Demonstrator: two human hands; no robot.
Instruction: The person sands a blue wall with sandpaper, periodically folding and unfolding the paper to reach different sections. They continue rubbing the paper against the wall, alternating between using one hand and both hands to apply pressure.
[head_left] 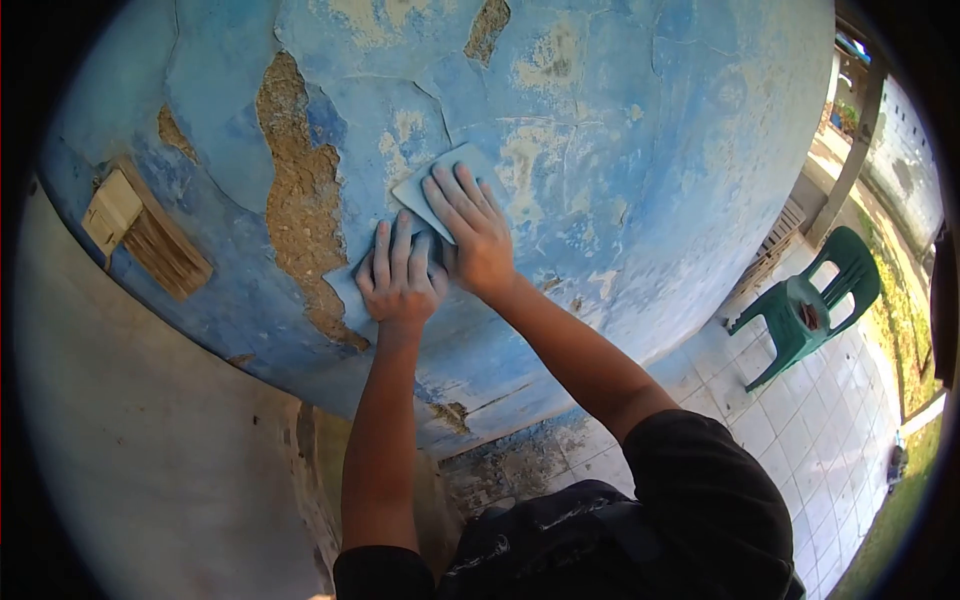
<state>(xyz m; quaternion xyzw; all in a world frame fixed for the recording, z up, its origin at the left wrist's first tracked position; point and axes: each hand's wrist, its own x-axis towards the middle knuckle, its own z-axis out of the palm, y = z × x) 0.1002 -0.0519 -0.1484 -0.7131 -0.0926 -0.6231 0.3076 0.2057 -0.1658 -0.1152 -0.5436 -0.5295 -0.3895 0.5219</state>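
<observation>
Both my hands press against a blue wall (720, 150) with cracked, flaking paint. Under the fingers of my right hand (474, 225) lies a pale, flat square sheet (420, 192), its upper and left corners showing. These fingers are stretched out over it, and the palm hides its lower part. My left hand (402, 275) is just lower and to the left, fingers spread and pointing up, close beside the right wrist. What lies beneath the left palm is hidden. Left of this hand, a long bare patch (300, 190) exposes rough brown plaster.
An electrical switch box (112, 210) on a wooden block (165, 250) is fixed to the wall at left. A green plastic chair (800, 310) stands on the white tiled floor (800, 450) at right. Debris (510, 462) lies along the wall's foot.
</observation>
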